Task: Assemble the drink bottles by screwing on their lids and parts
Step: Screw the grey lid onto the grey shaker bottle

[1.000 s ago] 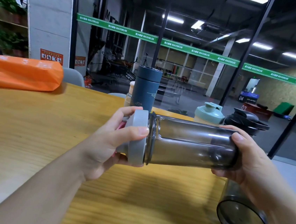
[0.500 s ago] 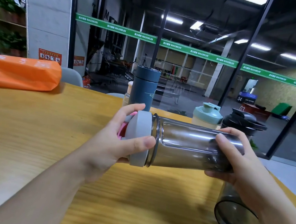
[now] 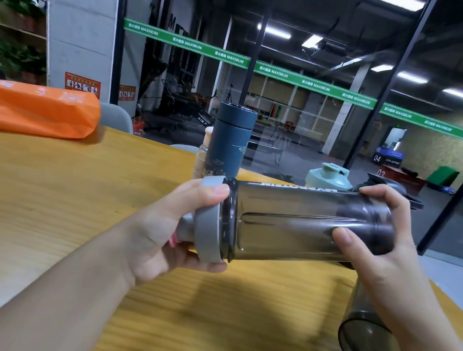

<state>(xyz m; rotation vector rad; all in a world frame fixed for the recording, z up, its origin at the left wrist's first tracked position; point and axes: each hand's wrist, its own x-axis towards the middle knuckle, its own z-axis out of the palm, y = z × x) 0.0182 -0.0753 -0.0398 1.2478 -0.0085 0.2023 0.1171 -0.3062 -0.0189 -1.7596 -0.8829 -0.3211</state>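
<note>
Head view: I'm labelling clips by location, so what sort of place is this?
Probably a gym's glass-walled front area: green MAXIMUM banner, exercise machines behind the glass, numbered boxes, and shaker bottles on the wooden table.

smoky bottle [image 3: 299,225] held sideways, grey lid [image 3: 209,221] on

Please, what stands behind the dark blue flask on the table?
Behind the dark blue flask stands a clear bottle with a cream cap, close at its left side. Only a narrow strip shows; the flask covers the rest, so its shape is unclear.
</note>
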